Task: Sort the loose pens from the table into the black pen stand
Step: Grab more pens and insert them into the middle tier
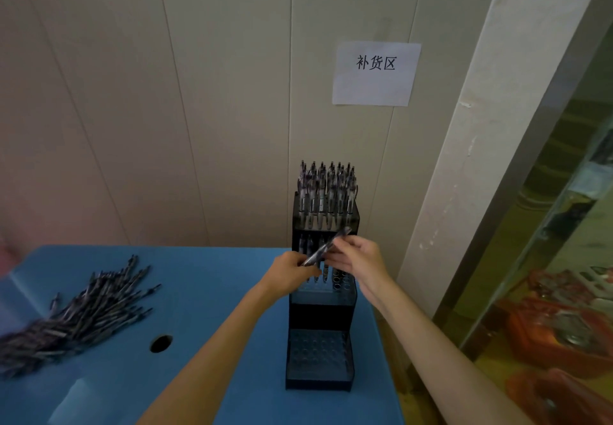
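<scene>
Blue table (205, 292) — pen (323, 248) between hands

A white paper sign (376, 73) is hanging on the pale panelled wall (199, 92), bearing three printed black characters. A white pillar (491, 126) is standing to the right of the wall, showing chipped marks along its face. A blue surface (205, 292) is occupying the lower left of the view, showing a round dark hole (161, 343) near its middle. At far right, blurred red-orange objects (560, 335) are lying on a low level beyond a reflective metal-framed panel (547, 212).
</scene>
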`<state>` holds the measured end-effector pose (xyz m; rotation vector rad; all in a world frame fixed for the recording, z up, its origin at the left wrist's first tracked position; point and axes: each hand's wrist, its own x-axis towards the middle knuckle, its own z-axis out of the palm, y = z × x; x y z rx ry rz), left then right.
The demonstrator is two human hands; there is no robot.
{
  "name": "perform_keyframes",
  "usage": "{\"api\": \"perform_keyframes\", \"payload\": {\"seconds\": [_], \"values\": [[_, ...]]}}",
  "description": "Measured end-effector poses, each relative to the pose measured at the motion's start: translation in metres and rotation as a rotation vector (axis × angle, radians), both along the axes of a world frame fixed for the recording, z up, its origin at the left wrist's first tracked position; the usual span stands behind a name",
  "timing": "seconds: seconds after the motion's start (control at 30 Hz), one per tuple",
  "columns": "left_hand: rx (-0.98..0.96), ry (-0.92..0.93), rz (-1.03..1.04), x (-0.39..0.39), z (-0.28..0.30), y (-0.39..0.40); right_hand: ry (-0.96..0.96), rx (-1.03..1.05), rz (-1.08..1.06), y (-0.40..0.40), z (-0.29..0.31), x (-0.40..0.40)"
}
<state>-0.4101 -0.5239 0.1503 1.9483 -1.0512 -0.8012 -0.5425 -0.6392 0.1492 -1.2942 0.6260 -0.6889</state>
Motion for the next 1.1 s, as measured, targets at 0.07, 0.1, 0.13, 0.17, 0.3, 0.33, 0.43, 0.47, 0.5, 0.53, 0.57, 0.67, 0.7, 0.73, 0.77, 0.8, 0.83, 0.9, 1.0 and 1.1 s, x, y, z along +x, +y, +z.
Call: {"api": "perform_keyframes", "payload": {"seconds": [0.07, 0.1, 0.13, 0.17, 0.3, 0.33, 0.43, 0.47, 0.5, 0.53, 0.57, 0.67, 0.7, 0.73, 0.77, 0.8, 0.83, 0.9, 1.0, 1.1], "values": [[-0.004, -0.053, 0.027, 0.006, -0.003, 0.003, -0.008, 0.004, -0.106, -0.006, 0.007, -0.003], [-0.019, -0.062, 0.04, 0.009, -0.005, 0.005, -0.006, -0.02, -0.155, -0.011, 0.009, -0.005], [-0.037, -0.069, 0.051, 0.011, -0.006, 0.007, 0.005, -0.063, -0.194, -0.015, 0.011, -0.007], [-0.053, -0.079, 0.062, 0.013, -0.007, 0.008, 0.031, -0.127, -0.227, -0.019, 0.012, -0.009], [-0.106, -0.123, 0.118, 0.02, -0.009, 0.012, 0.23, -0.515, -0.314, -0.033, 0.004, -0.014], [-0.117, -0.124, 0.131, 0.021, -0.009, 0.012, 0.281, -0.608, -0.325, -0.035, 0.0, -0.014], [-0.136, -0.132, 0.131, 0.022, -0.009, 0.012, 0.341, -0.744, -0.337, -0.037, -0.01, -0.011], [-0.139, -0.138, 0.128, 0.022, -0.009, 0.012, 0.343, -0.76, -0.338, -0.037, -0.013, -0.01], [-0.141, -0.143, 0.127, 0.023, -0.01, 0.013, 0.341, -0.769, -0.342, -0.037, -0.015, -0.01], [-0.144, -0.144, 0.128, 0.023, -0.011, 0.013, 0.337, -0.772, -0.346, -0.037, -0.016, -0.01], [-0.147, -0.143, 0.129, 0.023, -0.011, 0.013, 0.335, -0.773, -0.347, -0.038, -0.017, -0.01], [-0.14, -0.146, 0.128, 0.023, -0.013, 0.014, 0.332, -0.787, -0.331, -0.035, -0.017, -0.01], [-0.136, -0.146, 0.127, 0.023, -0.014, 0.014, 0.335, -0.794, -0.32, -0.033, -0.017, -0.009], [-0.134, -0.145, 0.126, 0.022, -0.014, 0.014, 0.343, -0.802, -0.31, -0.032, -0.018, -0.008], [-0.135, -0.145, 0.125, 0.022, -0.015, 0.015, 0.353, -0.803, -0.304, -0.031, -0.02, -0.008], [-0.136, -0.146, 0.123, 0.022, -0.016, 0.015, 0.363, -0.798, -0.302, -0.031, -0.021, -0.007], [-0.138, -0.146, 0.121, 0.023, -0.016, 0.015, 0.374, -0.795, -0.303, -0.031, -0.023, -0.007], [-0.143, -0.145, 0.118, 0.024, -0.017, 0.016, 0.418, -0.808, -0.276, -0.031, -0.025, -0.008], [-0.142, -0.139, 0.117, 0.025, -0.017, 0.017, 0.502, -0.843, -0.226, -0.029, -0.032, -0.009], [-0.14, -0.139, 0.112, 0.025, -0.017, 0.018, 0.534, -0.832, -0.232, -0.03, -0.038, -0.009]]}}
